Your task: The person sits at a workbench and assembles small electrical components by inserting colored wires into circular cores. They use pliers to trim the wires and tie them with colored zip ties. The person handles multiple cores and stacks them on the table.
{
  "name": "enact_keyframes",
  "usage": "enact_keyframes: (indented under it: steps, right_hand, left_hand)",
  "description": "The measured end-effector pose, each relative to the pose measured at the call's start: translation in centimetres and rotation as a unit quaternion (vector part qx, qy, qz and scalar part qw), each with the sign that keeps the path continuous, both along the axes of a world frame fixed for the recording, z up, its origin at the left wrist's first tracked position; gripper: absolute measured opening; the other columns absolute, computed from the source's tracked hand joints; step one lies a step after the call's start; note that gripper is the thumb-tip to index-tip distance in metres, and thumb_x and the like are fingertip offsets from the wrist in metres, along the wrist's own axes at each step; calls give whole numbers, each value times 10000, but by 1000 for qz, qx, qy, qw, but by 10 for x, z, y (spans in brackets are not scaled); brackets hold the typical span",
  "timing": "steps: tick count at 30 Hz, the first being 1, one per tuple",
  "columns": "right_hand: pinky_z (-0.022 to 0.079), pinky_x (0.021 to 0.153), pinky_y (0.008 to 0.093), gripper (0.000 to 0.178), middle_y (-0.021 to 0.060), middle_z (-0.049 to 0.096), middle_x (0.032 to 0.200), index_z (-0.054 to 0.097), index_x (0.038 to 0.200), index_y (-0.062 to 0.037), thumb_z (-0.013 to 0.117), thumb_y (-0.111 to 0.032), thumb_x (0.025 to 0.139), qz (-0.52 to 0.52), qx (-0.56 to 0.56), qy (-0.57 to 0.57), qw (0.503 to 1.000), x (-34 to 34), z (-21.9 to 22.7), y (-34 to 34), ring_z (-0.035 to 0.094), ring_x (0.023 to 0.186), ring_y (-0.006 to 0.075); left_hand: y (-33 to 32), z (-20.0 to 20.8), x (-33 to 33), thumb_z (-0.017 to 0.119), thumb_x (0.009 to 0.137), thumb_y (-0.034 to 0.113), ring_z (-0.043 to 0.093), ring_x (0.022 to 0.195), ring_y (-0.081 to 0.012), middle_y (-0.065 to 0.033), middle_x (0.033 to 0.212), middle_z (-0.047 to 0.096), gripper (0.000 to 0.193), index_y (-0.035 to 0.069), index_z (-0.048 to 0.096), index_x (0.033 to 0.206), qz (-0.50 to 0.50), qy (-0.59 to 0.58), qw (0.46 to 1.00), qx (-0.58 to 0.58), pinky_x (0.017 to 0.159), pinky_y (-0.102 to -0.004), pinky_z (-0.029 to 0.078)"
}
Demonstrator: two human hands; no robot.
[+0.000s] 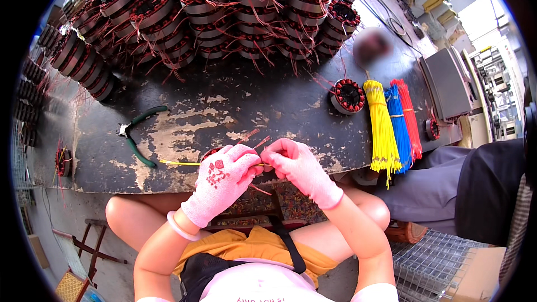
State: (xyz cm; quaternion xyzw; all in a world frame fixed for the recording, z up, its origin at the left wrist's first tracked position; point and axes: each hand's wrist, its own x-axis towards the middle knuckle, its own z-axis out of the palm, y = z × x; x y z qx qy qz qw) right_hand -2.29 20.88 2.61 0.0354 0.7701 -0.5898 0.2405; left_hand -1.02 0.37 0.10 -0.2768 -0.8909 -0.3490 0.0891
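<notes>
Both my hands wear pink gloves and meet at the table's front edge. My left hand (221, 182) is closed around a yellow wire (179, 163), whose long free end sticks out to the left. Fingertips of my right hand (296, 168) pinch the wire's other end beside the left fingers. What exactly joins there is too small to tell. Partly hidden behind the left hand is a wound motor stator (211, 152), and red leads (249, 135) rise near the fingers. Left of my hands, green-handled cutting pliers (146, 114) lie spread on the table.
Tall stacks of stators (254, 11) fill the table's far side. One stator (347, 97) sits at right, beside bundles of yellow wires (382, 126), blue wires (397, 128) and red wires (409, 117). Another person's leg (430, 184) is close on the right.
</notes>
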Motion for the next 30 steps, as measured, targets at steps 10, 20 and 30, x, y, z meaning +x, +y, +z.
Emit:
enact_keyframes:
  steps: [10,20,30]
  right_hand:
    - [571,718,359,214,110,737,967,702,1039,-38,759,-173,883,134,265,430,852,15,-29,4,711,773,262]
    - [544,714,318,197,106,691,1029,681,1094,-37,710,-107,912,172,222,355,892,11,0,12,712,815,212]
    - [520,629,296,221,71,674,837,670,1011,-75,792,-180,861,40,107,156,981,13,-17,4,646,671,159]
  left_hand:
    - [1,-1,-1,731,837,101,676,887,-274,-50,1004,687,159,100,686,989,0,-13,1000,8,756,-401,558]
    - [-1,0,1,728,827,95,671,900,-266,-35,1194,709,188,105,689,1010,-2,-32,999,14,783,-401,566]
    - [-1,0,0,738,834,115,676,867,-265,-36,1228,713,152,104,691,977,-4,-21,1000,11,752,-400,569]
